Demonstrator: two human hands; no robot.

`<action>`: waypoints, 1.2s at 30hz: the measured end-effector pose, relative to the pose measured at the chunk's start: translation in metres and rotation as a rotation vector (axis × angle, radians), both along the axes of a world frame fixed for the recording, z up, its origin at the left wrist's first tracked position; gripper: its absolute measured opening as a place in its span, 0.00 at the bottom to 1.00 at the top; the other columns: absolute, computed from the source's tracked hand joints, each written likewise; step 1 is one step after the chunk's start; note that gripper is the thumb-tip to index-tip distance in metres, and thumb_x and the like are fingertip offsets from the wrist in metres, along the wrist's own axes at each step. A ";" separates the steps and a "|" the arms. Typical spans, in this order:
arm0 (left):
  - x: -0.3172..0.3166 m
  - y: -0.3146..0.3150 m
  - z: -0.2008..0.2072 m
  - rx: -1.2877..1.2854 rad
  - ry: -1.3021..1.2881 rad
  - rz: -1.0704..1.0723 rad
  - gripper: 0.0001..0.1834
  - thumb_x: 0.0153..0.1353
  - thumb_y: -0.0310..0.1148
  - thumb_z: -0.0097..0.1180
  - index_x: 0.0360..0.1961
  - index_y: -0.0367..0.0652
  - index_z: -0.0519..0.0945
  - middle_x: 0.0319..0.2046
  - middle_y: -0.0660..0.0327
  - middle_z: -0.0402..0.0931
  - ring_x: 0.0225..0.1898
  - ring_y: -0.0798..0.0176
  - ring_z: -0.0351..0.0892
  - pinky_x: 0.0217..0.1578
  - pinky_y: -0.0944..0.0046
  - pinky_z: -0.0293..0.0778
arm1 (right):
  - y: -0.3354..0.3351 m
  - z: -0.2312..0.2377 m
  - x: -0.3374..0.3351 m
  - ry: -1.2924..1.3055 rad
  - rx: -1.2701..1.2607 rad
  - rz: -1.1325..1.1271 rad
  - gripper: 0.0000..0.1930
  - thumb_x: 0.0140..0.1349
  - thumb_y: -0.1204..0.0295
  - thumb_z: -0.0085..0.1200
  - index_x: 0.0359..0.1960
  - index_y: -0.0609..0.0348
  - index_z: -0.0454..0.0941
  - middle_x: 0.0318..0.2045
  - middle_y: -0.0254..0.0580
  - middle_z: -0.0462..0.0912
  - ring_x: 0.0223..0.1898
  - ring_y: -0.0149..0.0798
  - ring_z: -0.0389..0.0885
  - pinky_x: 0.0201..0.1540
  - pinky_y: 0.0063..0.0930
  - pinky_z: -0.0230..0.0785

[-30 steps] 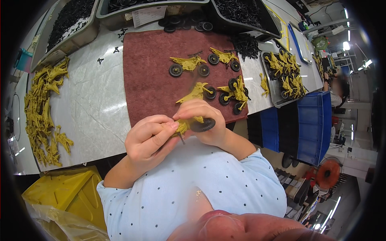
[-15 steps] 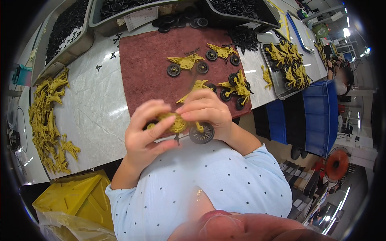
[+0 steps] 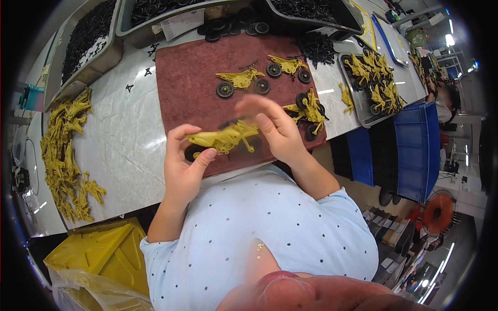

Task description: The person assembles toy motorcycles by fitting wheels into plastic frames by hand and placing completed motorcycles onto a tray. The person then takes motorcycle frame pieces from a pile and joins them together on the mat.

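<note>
My left hand (image 3: 184,163) grips a yellow toy motorcycle (image 3: 220,139) by one end, thumb in front and fingers behind. A black wheel (image 3: 192,152) shows at that end; dark shapes behind the other end are blurred. Just right of the toy, my right hand (image 3: 282,132) is raised with its fingers stretched and thumb apart, slightly smeared, and nothing shows in it. On the dark red towel (image 3: 181,83) lie a toy motorcycle (image 3: 241,80) with black wheels, another (image 3: 287,65) at the far right, and a cluster of them (image 3: 313,115) near the right edge.
Yellow body parts (image 3: 65,150) are heaped at the left. Grey bins (image 3: 111,62) of black parts line the back, with loose black wheels (image 3: 258,28) before them. A tray (image 3: 371,122) of toy motorcycles stands at the right, above blue crates (image 3: 415,150). A yellow bin (image 3: 98,254) sits lower left.
My right hand has let go of the toy motorcycle and moved up and to the right. The left hand holds the toy alone, now higher and turned over the towel's front edge.
</note>
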State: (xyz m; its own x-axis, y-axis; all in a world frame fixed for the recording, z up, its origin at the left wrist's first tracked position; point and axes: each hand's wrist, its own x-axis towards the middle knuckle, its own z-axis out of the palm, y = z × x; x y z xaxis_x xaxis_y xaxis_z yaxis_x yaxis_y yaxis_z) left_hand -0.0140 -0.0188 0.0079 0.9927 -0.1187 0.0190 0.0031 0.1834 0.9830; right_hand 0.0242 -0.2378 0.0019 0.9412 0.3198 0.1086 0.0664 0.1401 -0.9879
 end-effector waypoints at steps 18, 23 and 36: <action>0.003 0.001 -0.006 0.505 -0.490 0.134 0.12 0.51 0.24 0.66 0.39 0.36 0.81 0.39 0.54 0.81 0.39 0.59 0.80 0.41 0.65 0.76 | 0.020 0.016 -0.018 -0.417 -0.509 -0.081 0.19 0.47 0.78 0.69 0.43 0.60 0.79 0.37 0.39 0.82 0.37 0.34 0.80 0.36 0.24 0.74; 0.004 0.000 0.002 0.472 -0.332 0.093 0.15 0.52 0.24 0.66 0.41 0.31 0.80 0.37 0.57 0.81 0.41 0.63 0.80 0.43 0.68 0.74 | 0.016 0.015 -0.016 -0.202 -0.437 -0.041 0.19 0.50 0.77 0.67 0.45 0.62 0.78 0.38 0.39 0.82 0.43 0.33 0.81 0.41 0.24 0.75; 0.008 0.011 -0.008 -0.516 0.530 -0.277 0.15 0.66 0.36 0.55 0.44 0.32 0.77 0.37 0.55 0.81 0.34 0.65 0.81 0.35 0.67 0.77 | -0.003 0.008 0.001 -0.094 -0.029 0.260 0.37 0.52 0.52 0.66 0.59 0.64 0.70 0.55 0.45 0.73 0.56 0.38 0.73 0.57 0.35 0.67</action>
